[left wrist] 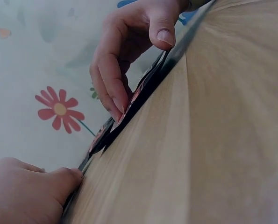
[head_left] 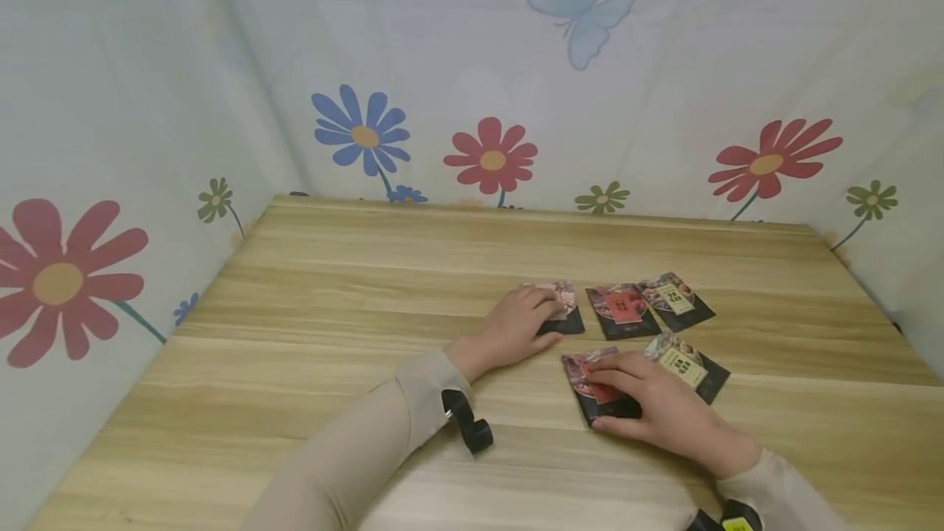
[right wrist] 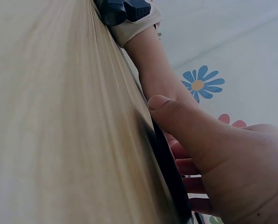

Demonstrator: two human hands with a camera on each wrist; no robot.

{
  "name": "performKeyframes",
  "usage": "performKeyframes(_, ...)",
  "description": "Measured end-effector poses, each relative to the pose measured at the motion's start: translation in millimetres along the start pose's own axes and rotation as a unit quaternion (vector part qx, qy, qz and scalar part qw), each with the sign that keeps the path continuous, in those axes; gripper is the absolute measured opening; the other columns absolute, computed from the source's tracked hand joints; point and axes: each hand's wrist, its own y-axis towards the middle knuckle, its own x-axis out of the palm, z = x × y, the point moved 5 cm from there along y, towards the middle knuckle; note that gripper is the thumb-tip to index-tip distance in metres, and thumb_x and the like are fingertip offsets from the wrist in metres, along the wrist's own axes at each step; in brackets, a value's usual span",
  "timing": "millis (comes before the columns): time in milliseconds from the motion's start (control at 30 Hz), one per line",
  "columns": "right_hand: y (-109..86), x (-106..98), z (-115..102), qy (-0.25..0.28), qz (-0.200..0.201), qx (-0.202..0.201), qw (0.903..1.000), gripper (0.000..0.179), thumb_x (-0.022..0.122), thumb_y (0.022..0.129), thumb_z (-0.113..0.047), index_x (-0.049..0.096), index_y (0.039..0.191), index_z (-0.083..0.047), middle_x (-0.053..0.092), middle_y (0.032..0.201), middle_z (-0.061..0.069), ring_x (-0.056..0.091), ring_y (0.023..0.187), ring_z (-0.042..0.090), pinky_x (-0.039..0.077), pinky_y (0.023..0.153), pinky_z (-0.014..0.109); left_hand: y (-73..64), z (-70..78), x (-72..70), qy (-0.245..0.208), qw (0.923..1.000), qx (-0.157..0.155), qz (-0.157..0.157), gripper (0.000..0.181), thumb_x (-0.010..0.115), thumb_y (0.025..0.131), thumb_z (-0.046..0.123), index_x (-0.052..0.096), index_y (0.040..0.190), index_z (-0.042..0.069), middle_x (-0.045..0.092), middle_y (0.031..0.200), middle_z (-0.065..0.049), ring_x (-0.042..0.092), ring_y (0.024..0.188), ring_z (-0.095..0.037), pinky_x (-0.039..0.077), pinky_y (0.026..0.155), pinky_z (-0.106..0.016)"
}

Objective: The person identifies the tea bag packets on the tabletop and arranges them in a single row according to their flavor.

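Observation:
Small flat packets with black bottoms and food pictures lie on the wooden table. My left hand (head_left: 516, 322) rests over the left part of the far-left packet (head_left: 566, 314), its thumb near the packet's lower edge. My right hand (head_left: 656, 404) holds a red-labelled packet (head_left: 583, 392) flat at the table, thumb at its near corner and bent fingertips on its printed face. In the left wrist view my right hand (left wrist: 129, 51) arches over this packet (left wrist: 141, 88). In the right wrist view its thumb lies along the packet's dark edge (right wrist: 169, 172).
Another red-labelled packet (head_left: 623, 310) and a yellow-labelled packet (head_left: 674, 300) lie in the far row. A second yellow-labelled packet (head_left: 686, 367) is partly behind my right hand. Wooden table (head_left: 354, 293) extends to the left, and a flower-printed curtain (head_left: 442, 39) stands behind it.

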Motion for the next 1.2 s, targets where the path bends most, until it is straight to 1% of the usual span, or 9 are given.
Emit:
performKeyframes(300,-1.3,4,3,0.005,-0.006,0.005,1.0000,0.051,0.072,0.078,-0.054,0.069,0.114,-0.017,0.064,0.118,-0.004,0.060,0.111,0.019,0.053,0.093,0.042,-4.7,1.4,-2.3,-0.004,0.9999,0.002,-0.010,0.043,0.050,0.098,0.040,0.056,0.133,0.015,0.054,0.137,-0.003,0.046,0.132,-0.022,0.031,0.118,-0.039)
performKeyframes(433,-1.2,3,3,0.009,-0.003,0.003,1.0000,0.052,0.074,0.077,-0.052,0.069,0.114,-0.017,0.064,0.118,-0.003,0.060,0.112,0.020,0.053,0.093,0.042,-6.1,2.5,-3.0,0.002,0.9999,0.012,-0.006,0.042,0.051,0.098,0.038,0.057,0.132,0.014,0.054,0.136,-0.004,0.047,0.131,-0.020,0.029,0.119,-0.039)
performKeyframes(600,-0.5,2,2,0.013,-0.001,-0.004,0.9999,0.051,0.075,0.076,-0.051,0.069,0.115,-0.017,0.064,0.119,-0.003,0.059,0.113,0.019,0.052,0.095,0.041,-9.3,2.2,-1.4,0.003,0.9999,0.015,-0.005,0.042,0.050,0.099,0.038,0.056,0.132,0.013,0.054,0.136,-0.004,0.047,0.132,-0.020,0.028,0.120,-0.039)
performKeyframes(700,-0.4,2,3,0.015,-0.004,-0.004,0.9999,0.051,0.074,0.077,-0.051,0.068,0.115,-0.018,0.064,0.120,-0.003,0.059,0.114,0.019,0.052,0.096,0.042,-12.1,1.6,-1.3,0.007,0.9997,0.022,0.004,0.041,0.051,0.098,0.037,0.057,0.131,0.013,0.055,0.135,-0.005,0.048,0.130,-0.021,0.030,0.119,-0.039)
performKeyframes(833,0.1,3,4,0.014,-0.008,-0.001,0.9999,0.050,0.074,0.077,-0.051,0.068,0.115,-0.019,0.064,0.120,-0.004,0.058,0.115,0.019,0.051,0.096,0.042,-18.8,-0.7,-2.7,0.008,0.9991,0.036,0.019,0.040,0.053,0.098,0.036,0.059,0.129,0.012,0.056,0.133,-0.006,0.049,0.128,-0.022,0.031,0.118,-0.039)
performKeyframes(1200,0.1,3,3,0.018,-0.004,-0.004,0.9998,0.050,0.074,0.077,-0.051,0.068,0.115,-0.019,0.064,0.119,-0.004,0.059,0.112,0.017,0.052,0.095,0.040,-39.4,-6.9,-8.7,-0.001,0.9979,0.055,0.036,0.037,0.055,0.097,0.033,0.060,0.126,0.011,0.058,0.130,-0.007,0.052,0.125,-0.022,0.033,0.117,-0.039)
